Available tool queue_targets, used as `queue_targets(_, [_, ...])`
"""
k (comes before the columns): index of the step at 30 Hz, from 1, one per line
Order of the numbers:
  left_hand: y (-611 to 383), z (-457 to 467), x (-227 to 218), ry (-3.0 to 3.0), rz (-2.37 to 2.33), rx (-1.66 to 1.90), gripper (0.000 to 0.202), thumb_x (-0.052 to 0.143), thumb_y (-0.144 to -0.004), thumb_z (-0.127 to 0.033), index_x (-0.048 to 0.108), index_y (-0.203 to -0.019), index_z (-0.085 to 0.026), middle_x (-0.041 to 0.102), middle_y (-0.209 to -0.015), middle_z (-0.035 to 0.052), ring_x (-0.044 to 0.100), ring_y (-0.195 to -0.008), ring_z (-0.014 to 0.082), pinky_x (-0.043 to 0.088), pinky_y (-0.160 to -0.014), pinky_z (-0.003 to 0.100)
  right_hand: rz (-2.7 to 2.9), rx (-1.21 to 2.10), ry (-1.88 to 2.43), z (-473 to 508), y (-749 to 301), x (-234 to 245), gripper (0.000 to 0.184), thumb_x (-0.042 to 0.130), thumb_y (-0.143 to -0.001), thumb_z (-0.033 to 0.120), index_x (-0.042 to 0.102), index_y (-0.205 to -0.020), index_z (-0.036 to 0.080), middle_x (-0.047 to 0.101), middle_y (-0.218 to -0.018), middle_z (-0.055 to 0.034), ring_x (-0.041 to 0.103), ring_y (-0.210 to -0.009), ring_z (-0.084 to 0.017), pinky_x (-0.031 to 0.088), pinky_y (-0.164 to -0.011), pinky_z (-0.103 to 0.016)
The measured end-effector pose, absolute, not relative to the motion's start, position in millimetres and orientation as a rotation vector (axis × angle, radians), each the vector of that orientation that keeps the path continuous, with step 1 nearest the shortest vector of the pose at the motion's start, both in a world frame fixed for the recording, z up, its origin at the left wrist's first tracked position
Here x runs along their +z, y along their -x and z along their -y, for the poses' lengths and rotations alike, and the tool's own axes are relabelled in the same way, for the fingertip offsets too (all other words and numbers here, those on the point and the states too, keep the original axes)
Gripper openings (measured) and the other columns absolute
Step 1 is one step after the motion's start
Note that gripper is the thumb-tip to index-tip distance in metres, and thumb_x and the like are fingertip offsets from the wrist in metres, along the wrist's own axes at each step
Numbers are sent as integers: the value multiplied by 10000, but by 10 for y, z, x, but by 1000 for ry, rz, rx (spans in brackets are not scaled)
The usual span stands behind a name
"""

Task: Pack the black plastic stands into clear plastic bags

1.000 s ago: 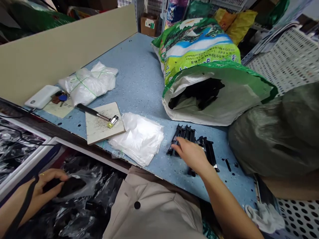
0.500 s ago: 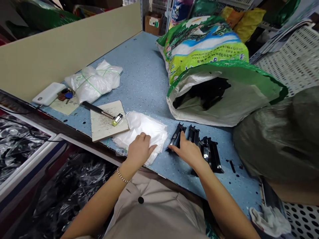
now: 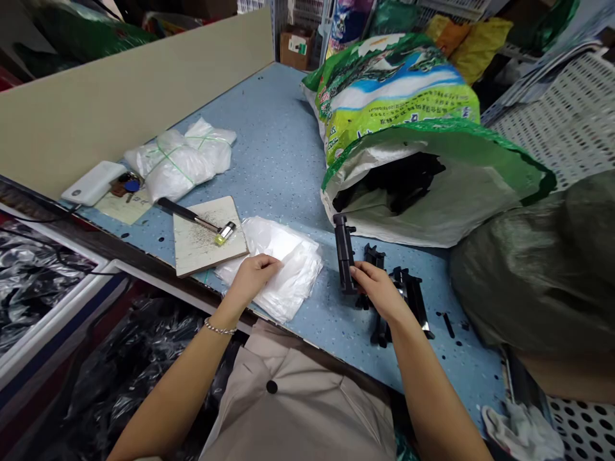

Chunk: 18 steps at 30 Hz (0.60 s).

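Between the thumb and fingers of my right hand (image 3: 377,289) is a long black plastic part (image 3: 344,256), raised off the table with its far end pointing away from me. Several similar black plastic parts (image 3: 414,298) lie just right of and under that hand. My left hand (image 3: 254,276) rests over a stack of clear plastic bags (image 3: 291,269), thumb and fingertips pinched together at the top bag. The bags lie flat, beside a light square board (image 3: 202,246) that carries a hammer (image 3: 211,224) with a yellow-tipped head.
A large green woven sack (image 3: 398,96) lies with its mouth towards me, dark parts inside. Bundled plastic bags (image 3: 180,160) and a white box-shaped device (image 3: 93,182) are at the left. A dark grey sack (image 3: 533,269) bulges at the right edge. Small black bits (image 3: 448,324) dot the table.
My right hand has picked up one black part and turned it more upright. My left hand has shifted slightly left and up, and its spread fingers have closed to a pinch on a bag.
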<state>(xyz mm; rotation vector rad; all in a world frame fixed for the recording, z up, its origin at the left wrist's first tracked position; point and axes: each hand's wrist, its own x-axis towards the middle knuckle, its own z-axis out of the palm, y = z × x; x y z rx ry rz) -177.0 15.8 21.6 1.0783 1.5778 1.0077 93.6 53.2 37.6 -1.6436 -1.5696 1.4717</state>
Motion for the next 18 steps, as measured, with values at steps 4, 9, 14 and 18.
queue_targets(4, [1718,-166,200,-1032,-1512,1133,179,724,-652,-327,655,-573,-182,626,-786,41,557,-683,151,420,-575,258,934,1950,1207,-330,-727,404,295,709,-750,462,672,-839,184,648,-702,-9,580,-572,-131,459,-553,-255])
queue_targets(9, [1711,-137,183,-847,-1518,1194,148,645,-692,-306,661,-710,-159,611,-765,18,494,-577,103,398,-551,247,730,2206,980,-349,-232,311,274,732,-751,335,701,-941,140,719,-925,-85,597,-580,-102,447,-473,-194])
queue_targets(14, [1727,-77,156,-1068,-1588,1116,332,679,-632,-243,615,-952,-181,613,-768,-10,556,-691,144,424,-631,255,607,2323,840,-474,38,212,194,745,-734,264,688,-852,121,728,-913,-117,575,-540,-84,346,-371,-145])
queue_targets(18, [1788,-56,143,-1124,-1663,1045,178,641,-718,-361,646,-775,-193,551,-616,-29,498,-585,141,363,-565,257,625,2347,827,-502,-56,231,206,735,-752,268,689,-899,131,714,-1054,-128,576,-543,-70,347,-368,-135])
